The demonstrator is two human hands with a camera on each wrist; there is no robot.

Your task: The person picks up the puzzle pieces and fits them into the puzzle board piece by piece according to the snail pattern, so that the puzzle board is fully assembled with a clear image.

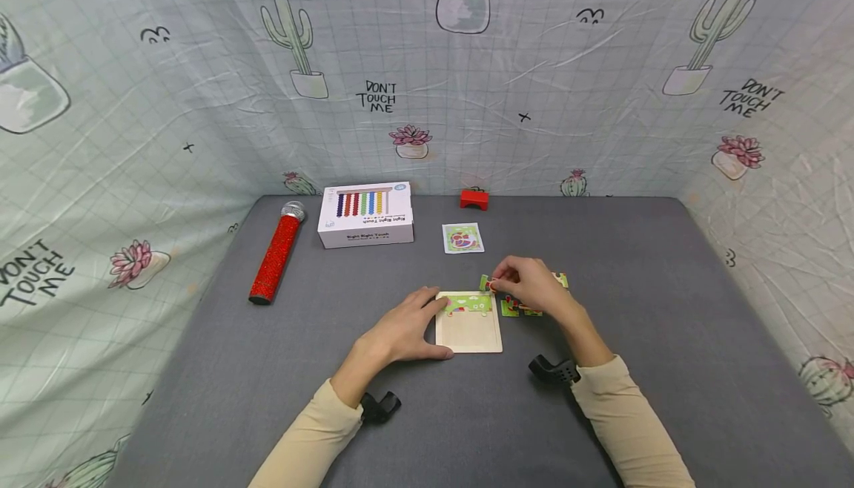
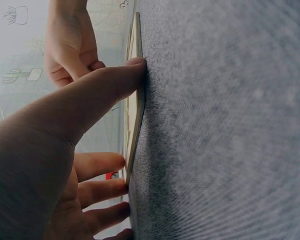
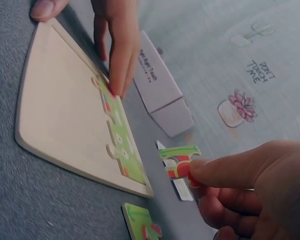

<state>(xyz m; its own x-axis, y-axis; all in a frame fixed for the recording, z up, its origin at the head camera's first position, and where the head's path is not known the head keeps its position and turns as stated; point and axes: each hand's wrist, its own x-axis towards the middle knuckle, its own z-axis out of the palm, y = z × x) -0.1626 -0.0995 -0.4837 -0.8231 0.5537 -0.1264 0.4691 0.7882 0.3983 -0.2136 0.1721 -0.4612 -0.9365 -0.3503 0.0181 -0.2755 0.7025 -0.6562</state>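
A shallow wooden puzzle tray [image 1: 467,336] lies flat on the grey table, with joined green puzzle pieces [image 1: 475,302] along its far side. My left hand [image 1: 403,328] rests at the tray's left side, fingers spread and fairly straight. Its thumb [image 2: 132,67] touches the near left corner, and its index finger lies on the far left part. Beyond the tray's far right corner, my right hand [image 1: 534,285] pinches a green and red puzzle piece [image 3: 176,164] between thumb and fingers. The piece is raised above the table. Loose puzzle pieces [image 1: 510,308] lie right of the tray, partly under the right hand.
Behind the tray lies a square picture card [image 1: 462,239], with a small red block [image 1: 474,199] farther back. A white box [image 1: 367,232] stands at the back left, beside a red glittery microphone [image 1: 274,259]. A printed cloth [image 1: 500,132] hangs behind the table.
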